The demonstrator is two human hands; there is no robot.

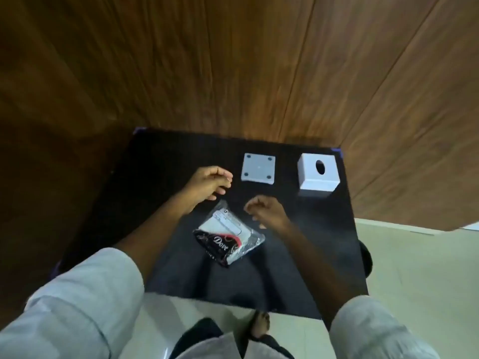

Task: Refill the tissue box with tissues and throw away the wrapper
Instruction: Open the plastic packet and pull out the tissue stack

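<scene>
We see the tissue box [318,174] as a white cube standing at the far right of the dark worktop [160,182], a round dark hole in its top face. Its base plate [258,168], a flat white square with four small round pads at the corners, lies apart to the left of the cube, pads upward. Nearer to us, around the middle of the worktop, lies the tissue pack [228,235]: a clear plastic wrapper, lying flat and turned diagonally, with a white label toward its far end and a dark printed band reading "Dove" at its near end. We cannot tell whether it is opened
</scene>
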